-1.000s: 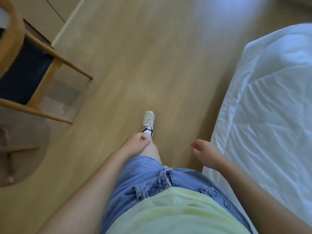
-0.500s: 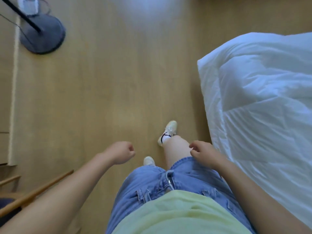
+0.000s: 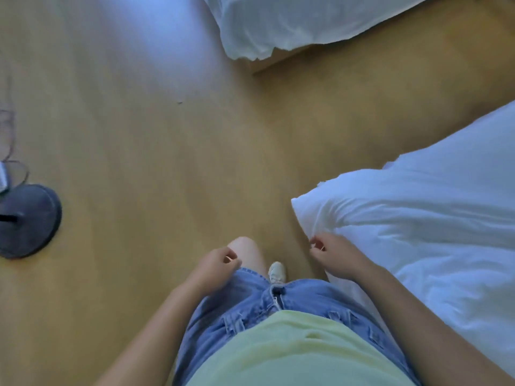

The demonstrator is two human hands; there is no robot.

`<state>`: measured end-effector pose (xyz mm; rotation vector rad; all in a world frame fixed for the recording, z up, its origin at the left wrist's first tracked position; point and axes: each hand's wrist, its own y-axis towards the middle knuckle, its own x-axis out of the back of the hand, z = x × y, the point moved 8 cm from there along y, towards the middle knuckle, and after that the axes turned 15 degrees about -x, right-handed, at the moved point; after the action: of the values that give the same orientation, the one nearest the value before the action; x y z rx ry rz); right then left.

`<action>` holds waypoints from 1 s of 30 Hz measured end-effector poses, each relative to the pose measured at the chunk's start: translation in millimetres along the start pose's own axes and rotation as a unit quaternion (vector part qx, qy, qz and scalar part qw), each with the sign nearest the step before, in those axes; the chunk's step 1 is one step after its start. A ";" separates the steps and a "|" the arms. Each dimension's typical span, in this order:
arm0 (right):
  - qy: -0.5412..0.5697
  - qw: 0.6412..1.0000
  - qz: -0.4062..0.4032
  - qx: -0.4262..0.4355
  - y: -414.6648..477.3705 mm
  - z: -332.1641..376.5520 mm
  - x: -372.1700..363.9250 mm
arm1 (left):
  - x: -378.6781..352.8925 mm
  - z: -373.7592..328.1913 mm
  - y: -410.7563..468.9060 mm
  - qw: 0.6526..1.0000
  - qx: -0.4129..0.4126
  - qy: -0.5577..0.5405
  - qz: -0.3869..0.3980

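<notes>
White duvet, rumpled, corner jutting out

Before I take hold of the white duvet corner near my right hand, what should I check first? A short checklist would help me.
1. Right hand free: ok, holds nothing.
2. Left hand free: ok, holds nothing.
3. Duvet corner near the right hand: ok, just ahead of it.
4. Lamp base and cable away from the feet: ok, far left.
5. Corner caught underneath: cannot tell.

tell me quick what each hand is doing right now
left hand: open, fingers loosely curled, holding nothing
right hand: open, loosely curled beside the white duvet, holding nothing
</notes>
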<state>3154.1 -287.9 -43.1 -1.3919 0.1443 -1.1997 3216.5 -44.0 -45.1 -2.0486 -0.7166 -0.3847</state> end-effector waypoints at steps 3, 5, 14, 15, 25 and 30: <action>0.036 0.999 0.004 -0.019 42.6 22.8 53.0 | 58.2 -37.4 68.3 1.000 -0.026 -0.009 -0.010; 0.082 0.996 -0.011 -0.034 87.1 36.0 99.4 | 95.0 -64.6 130.0 0.999 -0.042 0.006 0.001; 0.278 0.947 -0.077 -0.144 191.5 49.9 291.8 | 250.0 -236.5 370.4 0.969 -0.106 0.182 0.129; 0.295 0.938 -0.080 -0.163 197.1 39.3 305.1 | 254.3 -263.9 394.9 0.961 -0.116 0.206 0.146; 0.450 0.845 -0.114 -0.264 283.8 -134.5 463.0 | 126.8 -571.7 581.6 0.886 -0.216 0.301 0.279; 0.499 0.801 -0.165 -0.286 304.1 -225.0 575.8 | 65.1 -712.6 627.0 0.850 -0.242 0.328 0.333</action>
<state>3426.4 -920.5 -28.6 -1.1384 1.1222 -2.2340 3660.0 -885.7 -37.1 -2.2500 0.5641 -0.8464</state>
